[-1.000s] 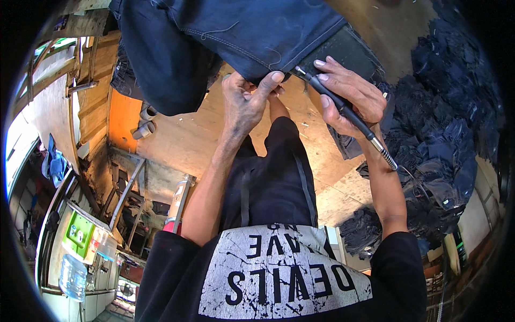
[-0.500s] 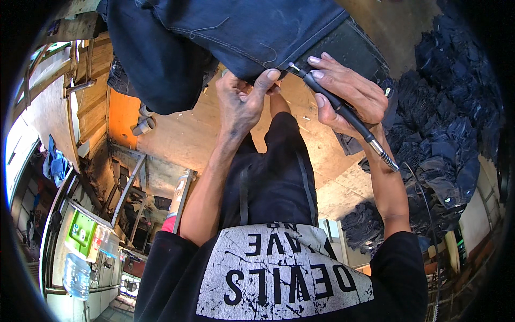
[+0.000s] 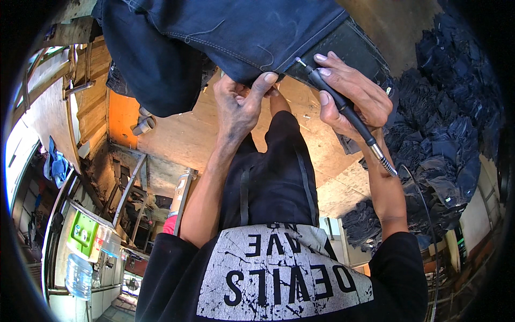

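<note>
Dark blue denim trousers (image 3: 225, 29) lie across the top of the view, with pale stitching and loose threads showing. A flat dark board or panel (image 3: 346, 48) shows at the garment's right edge. My left hand (image 3: 236, 104) pinches the near edge of the denim between thumb and fingers. My right hand (image 3: 359, 96) grips a black rotary tool handpiece (image 3: 339, 100) like a pen, with a springy metal sleeve at its rear. Its small round tip is at the fabric edge beside the dark board; whether it touches cannot be told.
Heaped dark garments (image 3: 440, 123) fill the right side. A cable (image 3: 426, 204) runs down from the tool past my right arm. Beneath lies a wooden floor (image 3: 182, 134). A green tray (image 3: 83, 233) and a clear water bottle (image 3: 79, 276) are at lower left.
The tool tip has shifted slightly up and right along the fabric edge, with my right hand. The denim and my left hand have moved only a little.
</note>
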`<state>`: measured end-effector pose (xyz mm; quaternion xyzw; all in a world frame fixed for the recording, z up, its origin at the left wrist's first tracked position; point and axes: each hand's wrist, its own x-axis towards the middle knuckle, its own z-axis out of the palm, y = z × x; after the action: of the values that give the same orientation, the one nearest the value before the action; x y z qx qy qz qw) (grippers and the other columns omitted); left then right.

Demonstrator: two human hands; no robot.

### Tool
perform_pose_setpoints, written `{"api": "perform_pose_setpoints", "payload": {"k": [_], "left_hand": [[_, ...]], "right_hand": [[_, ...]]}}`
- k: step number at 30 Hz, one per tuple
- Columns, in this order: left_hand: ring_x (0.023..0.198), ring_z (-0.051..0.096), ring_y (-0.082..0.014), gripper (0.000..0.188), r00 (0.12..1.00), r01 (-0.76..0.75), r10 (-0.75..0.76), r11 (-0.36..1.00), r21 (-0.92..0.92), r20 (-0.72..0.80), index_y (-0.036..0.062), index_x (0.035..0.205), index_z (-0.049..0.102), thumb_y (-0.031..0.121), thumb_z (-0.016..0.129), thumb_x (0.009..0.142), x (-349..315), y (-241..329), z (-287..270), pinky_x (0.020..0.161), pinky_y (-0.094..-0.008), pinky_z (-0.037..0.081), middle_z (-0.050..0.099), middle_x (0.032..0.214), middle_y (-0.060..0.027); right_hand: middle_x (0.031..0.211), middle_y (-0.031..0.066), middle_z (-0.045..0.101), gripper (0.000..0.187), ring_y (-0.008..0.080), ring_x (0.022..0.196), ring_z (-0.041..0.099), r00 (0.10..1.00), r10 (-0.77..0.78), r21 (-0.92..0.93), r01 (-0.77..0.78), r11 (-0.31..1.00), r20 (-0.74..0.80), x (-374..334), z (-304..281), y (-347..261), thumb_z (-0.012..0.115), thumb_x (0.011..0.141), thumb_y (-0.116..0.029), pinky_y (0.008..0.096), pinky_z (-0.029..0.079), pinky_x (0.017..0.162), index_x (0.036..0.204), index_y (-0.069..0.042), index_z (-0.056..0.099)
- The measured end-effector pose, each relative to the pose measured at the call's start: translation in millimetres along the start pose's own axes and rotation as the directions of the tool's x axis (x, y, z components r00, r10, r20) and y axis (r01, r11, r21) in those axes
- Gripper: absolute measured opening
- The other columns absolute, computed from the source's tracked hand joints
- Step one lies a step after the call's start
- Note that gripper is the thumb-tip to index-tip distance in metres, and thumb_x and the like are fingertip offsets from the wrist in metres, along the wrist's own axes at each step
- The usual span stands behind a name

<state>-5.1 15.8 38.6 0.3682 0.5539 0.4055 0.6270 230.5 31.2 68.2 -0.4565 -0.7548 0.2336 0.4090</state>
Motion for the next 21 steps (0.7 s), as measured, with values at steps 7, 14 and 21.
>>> {"api": "perform_pose_setpoints", "payload": {"k": [7,14,21], "left_hand": [[0.078,0.076,-0.0162,0.018,0.999,-0.026,0.026,0.999,0.020,0.035,-0.0049,0.104,0.075,0.012,0.079,0.102,2,-1,-1,0.074,-0.0307,0.063,0.080,0.092,-0.0129],[0.078,0.076,-0.0161,0.017,0.999,-0.035,0.036,0.999,-0.032,0.021,-0.0043,0.103,0.077,0.013,0.079,0.102,3,-7,-1,0.073,-0.0305,0.063,0.080,0.092,-0.0128],[0.081,0.077,-0.0165,0.017,0.999,-0.018,0.021,0.997,-0.070,0.043,-0.0037,0.105,0.077,0.013,0.079,0.102,6,-14,-3,0.076,-0.0307,0.064,0.081,0.094,-0.0128]], "right_hand": [[0.110,0.0253,0.081,0.029,0.0386,0.112,0.079,1.000,0.027,0.008,-0.026,1.000,-0.002,-2,-2,0,0.075,0.084,-0.003,0.0531,0.062,0.104,0.111,0.004,0.078],[0.101,0.0197,0.082,0.029,0.0345,0.106,0.081,0.996,0.051,-0.009,-0.052,0.999,-0.076,-2,0,2,0.079,0.079,-0.004,0.0495,0.065,0.102,0.107,0.002,0.079],[0.101,0.0193,0.082,0.030,0.0346,0.109,0.081,0.999,0.031,0.058,-0.030,0.998,-0.021,0,-2,0,0.080,0.077,-0.004,0.0508,0.064,0.103,0.106,0.002,0.080]]}}
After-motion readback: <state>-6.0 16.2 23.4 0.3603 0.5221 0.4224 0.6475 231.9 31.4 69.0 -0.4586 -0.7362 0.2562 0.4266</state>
